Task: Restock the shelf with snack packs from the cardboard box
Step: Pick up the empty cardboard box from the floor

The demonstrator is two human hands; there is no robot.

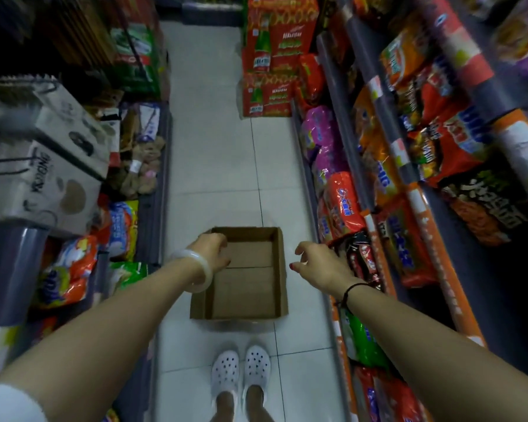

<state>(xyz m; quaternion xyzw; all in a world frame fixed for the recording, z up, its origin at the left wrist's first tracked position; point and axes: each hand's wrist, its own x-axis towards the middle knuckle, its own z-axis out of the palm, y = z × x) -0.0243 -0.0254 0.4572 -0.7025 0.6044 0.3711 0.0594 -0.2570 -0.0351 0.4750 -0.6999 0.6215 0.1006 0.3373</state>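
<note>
A shallow cardboard box (250, 287) sits on the white tile floor in the aisle, right in front of my feet; no packs show inside it. My left hand (214, 250) hovers over the box's far left corner, fingers curled downward, holding nothing visible. To the right of the box, my right hand (317, 263) has its fingers apart and holds nothing, close to the dark snack packs (361, 257) on the low right shelf (387, 269). Red, purple and orange snack packs (342, 199) fill that shelf unit.
Shelving lines both sides of the narrow aisle. On the left are white cartons (52, 166) and colourful bags (70, 269). Red drink cases (272, 59) are stacked on the floor at the far end. My white clogs (241, 370) stand just behind the box.
</note>
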